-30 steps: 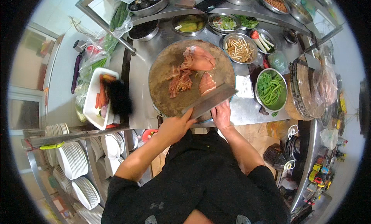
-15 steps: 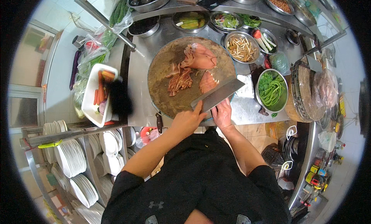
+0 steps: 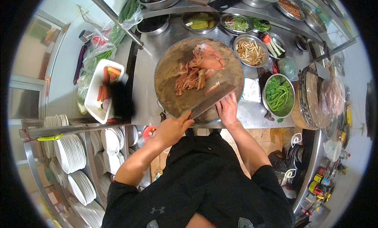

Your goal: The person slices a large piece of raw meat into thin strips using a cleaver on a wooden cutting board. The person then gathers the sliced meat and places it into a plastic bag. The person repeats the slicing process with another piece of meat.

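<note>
Cleaver [image 3: 212, 101] lies flat over the near edge of one round chopping board [image 3: 169, 76] on a steel counter [image 3: 143, 90]; the left hand [image 3: 171, 129] grasps its handle, the right hand [image 3: 227, 109] presses open on the blade. Meat strips [image 3: 193, 76] lie beyond, five bowls [image 3: 278, 95] behind, plates [image 3: 71, 153] below.

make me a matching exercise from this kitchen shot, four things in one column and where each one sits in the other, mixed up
Things:
1. cleaver
2. bowl of green beans
3. white tray of carrots
4. stacked white plates

Places:
A. on the shelves below the counter, lower left
B. on the round chopping board, in the left hand
C. right of the board
D. left of the board

Pairs: 1-B, 2-C, 3-D, 4-A
</note>
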`<action>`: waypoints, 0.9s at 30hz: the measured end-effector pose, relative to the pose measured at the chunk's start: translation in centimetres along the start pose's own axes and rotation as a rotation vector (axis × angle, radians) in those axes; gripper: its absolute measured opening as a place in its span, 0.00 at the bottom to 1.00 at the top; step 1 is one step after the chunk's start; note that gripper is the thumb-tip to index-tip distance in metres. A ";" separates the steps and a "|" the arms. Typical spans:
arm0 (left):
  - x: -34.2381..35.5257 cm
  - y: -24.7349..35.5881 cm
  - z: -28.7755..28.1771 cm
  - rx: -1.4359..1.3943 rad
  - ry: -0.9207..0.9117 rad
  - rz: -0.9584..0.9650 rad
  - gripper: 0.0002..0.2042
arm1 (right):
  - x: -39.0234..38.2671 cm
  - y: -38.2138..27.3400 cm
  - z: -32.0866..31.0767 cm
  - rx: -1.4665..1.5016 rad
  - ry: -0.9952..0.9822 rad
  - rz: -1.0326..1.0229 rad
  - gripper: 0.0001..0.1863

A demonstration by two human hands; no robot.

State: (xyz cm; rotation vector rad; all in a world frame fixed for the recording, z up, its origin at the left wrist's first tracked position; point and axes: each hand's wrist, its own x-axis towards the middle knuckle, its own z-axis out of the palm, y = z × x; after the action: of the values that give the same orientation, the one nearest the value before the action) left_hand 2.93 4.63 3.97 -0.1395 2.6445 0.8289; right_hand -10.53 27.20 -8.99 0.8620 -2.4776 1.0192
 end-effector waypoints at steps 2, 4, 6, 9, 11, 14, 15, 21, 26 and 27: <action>-0.7 0.1 0.1 0.079 -0.048 -0.018 0.27 | -0.1 0.4 0.3 0.013 0.078 -0.045 0.08; -2.0 -0.1 -0.1 0.135 -0.082 -0.060 0.27 | -0.4 0.5 0.3 0.021 0.065 -0.030 0.08; -2.4 -0.2 -0.1 0.165 -0.089 -0.072 0.27 | -0.1 0.7 0.4 0.029 0.092 -0.052 0.08; -2.2 -0.2 0.2 0.173 -0.051 -0.046 0.28 | -0.7 1.0 0.5 0.052 0.035 0.005 0.11; -1.4 -0.1 1.6 0.180 -0.019 -0.027 0.28 | -1.1 1.0 0.6 0.073 0.025 0.026 0.12; 0.8 0.7 3.4 0.118 0.039 0.002 0.28 | -0.2 0.5 0.4 0.075 0.082 -0.002 0.12; 1.8 1.1 3.9 0.133 0.062 0.010 0.28 | -0.2 0.9 0.6 0.046 0.089 0.004 0.12; 7.1 1.8 4.8 0.067 0.223 0.166 0.25 | 0.9 0.4 -0.1 0.038 0.103 0.005 0.11; 4.6 0.6 0.8 0.082 0.109 0.058 0.22 | 1.9 -0.5 -0.7 0.120 0.147 -0.017 0.11; 3.1 0.0 0.1 0.100 0.090 0.125 0.23 | 1.5 -0.3 -0.5 0.101 0.110 0.002 0.11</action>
State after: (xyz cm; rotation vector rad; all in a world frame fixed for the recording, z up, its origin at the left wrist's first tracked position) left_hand 0.06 4.74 2.79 0.0152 2.7967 0.7436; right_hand -11.44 26.82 -7.74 0.8109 -2.3536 1.1683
